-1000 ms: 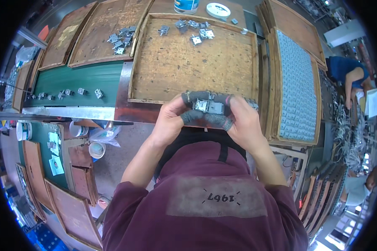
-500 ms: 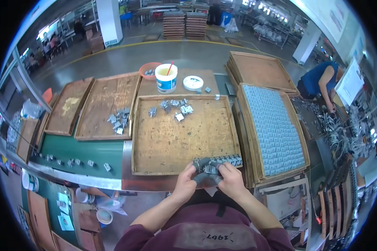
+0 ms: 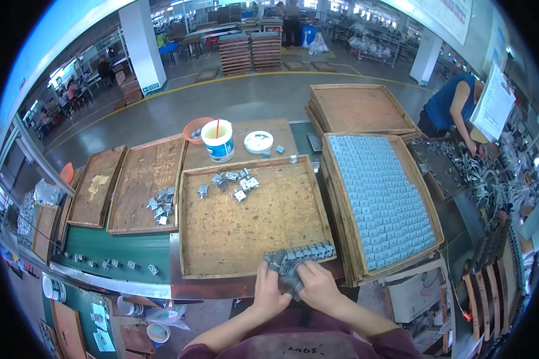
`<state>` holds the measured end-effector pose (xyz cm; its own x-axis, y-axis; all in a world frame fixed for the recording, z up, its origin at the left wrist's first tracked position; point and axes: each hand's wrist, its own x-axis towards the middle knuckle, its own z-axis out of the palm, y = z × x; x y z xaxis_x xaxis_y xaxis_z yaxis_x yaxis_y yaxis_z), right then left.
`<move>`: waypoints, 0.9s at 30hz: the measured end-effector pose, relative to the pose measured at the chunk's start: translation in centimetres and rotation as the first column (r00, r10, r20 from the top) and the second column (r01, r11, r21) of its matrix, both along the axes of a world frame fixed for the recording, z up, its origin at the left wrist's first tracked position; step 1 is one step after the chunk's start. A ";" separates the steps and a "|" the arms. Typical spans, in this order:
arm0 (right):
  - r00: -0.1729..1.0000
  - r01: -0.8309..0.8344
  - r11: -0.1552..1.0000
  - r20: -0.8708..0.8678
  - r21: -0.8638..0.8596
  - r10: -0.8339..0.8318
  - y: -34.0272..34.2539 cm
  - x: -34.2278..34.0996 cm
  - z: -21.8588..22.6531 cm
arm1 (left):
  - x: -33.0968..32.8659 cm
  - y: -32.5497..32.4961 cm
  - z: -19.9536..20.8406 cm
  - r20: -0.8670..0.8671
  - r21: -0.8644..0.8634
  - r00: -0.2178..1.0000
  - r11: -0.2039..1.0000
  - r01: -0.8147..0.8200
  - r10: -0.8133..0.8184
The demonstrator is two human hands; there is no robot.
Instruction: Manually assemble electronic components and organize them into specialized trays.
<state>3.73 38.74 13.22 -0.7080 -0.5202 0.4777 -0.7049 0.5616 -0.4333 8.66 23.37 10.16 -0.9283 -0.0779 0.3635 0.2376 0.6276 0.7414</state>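
My left hand (image 3: 270, 288) and my right hand (image 3: 318, 286) meet at the near edge of a shallow wooden tray (image 3: 254, 272). Dark grey coverings wrap some of the fingers. Both hands are closed, pinching a small grey metal part (image 3: 285, 270) between them; the fingers hide most of it. Just beyond the fingertips, a row of similar small metal parts (image 3: 308, 252) lines the tray's near right side. Loose metal parts (image 3: 239, 195) lie scattered in the tray's far left area.
At right, stacked trays are topped by one full of neatly ranked metal parts (image 3: 383, 203). Beyond the work tray stand a white-and-blue bucket (image 3: 220, 149), a round white lid (image 3: 258, 142) and an orange bowl (image 3: 191, 131). Left are two wooden trays (image 3: 139, 185) above a green belt (image 3: 90, 242). A co-worker (image 3: 449, 107) bends at far right.
My view has tilted, so the trays appear lower. My hands stay together at the tray's near edge, fingers now covering more of the metal part. The co-worker remains bent over.
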 end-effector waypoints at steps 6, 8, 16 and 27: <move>0.732 -0.134 0.991 0.675 0.017 0.088 3.7 -1.5 0.4 | -1.5 0.8 0.6 -0.110 0.222 0.948 0.922 0.318 -0.300; 0.632 -0.139 0.975 0.743 -0.170 0.220 4.5 -1.4 -0.7 | -2.2 1.2 0.9 -0.106 0.181 0.932 0.915 0.361 -0.347; 0.747 -0.106 0.985 0.643 -0.135 0.168 6.7 -1.8 1.6 | -3.6 2.8 2.2 -0.189 -0.082 0.877 0.897 0.435 -0.442; 0.794 0.161 0.986 0.586 0.052 -0.161 13.2 -9.6 6.0 | -5.4 -1.4 -0.2 0.071 -0.066 0.987 0.986 0.151 -0.146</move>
<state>-5.91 51.99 19.24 -0.9260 -0.3733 -0.0561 -0.2150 0.6437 -0.7345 3.24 21.96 9.95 -0.9498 0.0861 0.3008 0.2840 0.6405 0.7135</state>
